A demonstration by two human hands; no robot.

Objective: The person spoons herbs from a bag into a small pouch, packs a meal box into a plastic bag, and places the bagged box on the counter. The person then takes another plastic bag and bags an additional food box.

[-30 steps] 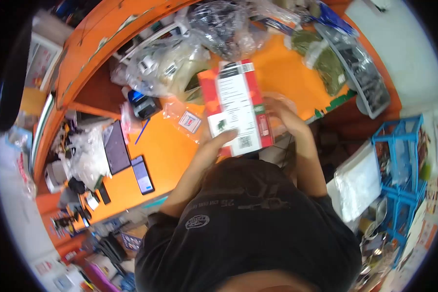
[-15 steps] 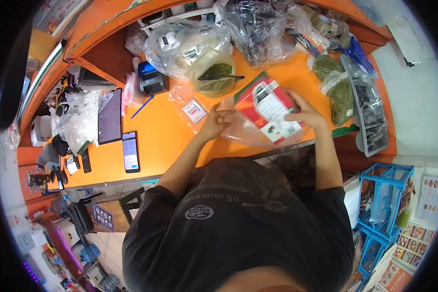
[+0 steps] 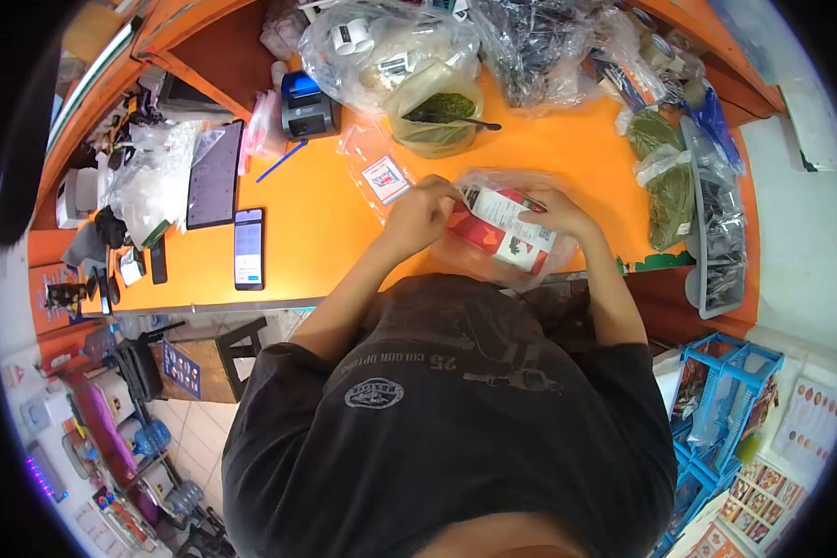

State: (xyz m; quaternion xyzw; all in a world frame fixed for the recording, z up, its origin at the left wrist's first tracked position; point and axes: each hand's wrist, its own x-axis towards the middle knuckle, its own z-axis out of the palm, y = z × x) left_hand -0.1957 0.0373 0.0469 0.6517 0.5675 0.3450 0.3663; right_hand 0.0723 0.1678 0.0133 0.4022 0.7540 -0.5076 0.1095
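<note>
In the head view, a red and white printed package (image 3: pixel 500 223) lies at the table's front edge, in or against a clear plastic bag (image 3: pixel 456 256). My right hand (image 3: pixel 560 214) grips the package's right end, thumb on the printed face. At its other end, my left hand (image 3: pixel 421 219) is closed with curled fingers on the bag's edge; the exact pinch is partly hidden. Beyond my left hand are a small clear packet with a printed label (image 3: pixel 384 179) and an open bag of green dried leaf (image 3: pixel 437 126) with a dark-handled utensil in it.
To the left lie a phone (image 3: pixel 248 249), a tablet (image 3: pixel 216 175), a blue pen (image 3: pixel 282 161) and a small black and blue printer (image 3: pixel 308 107). Filled green bags (image 3: pixel 670 205) and a grey tray (image 3: pixel 719 232) line the right side. Plastic bags (image 3: pixel 391 56) crowd the back.
The package has come down from a raised, tilted position and now sits lower, with the clear bag around it. My left hand has moved up and right to the bag's edge.
</note>
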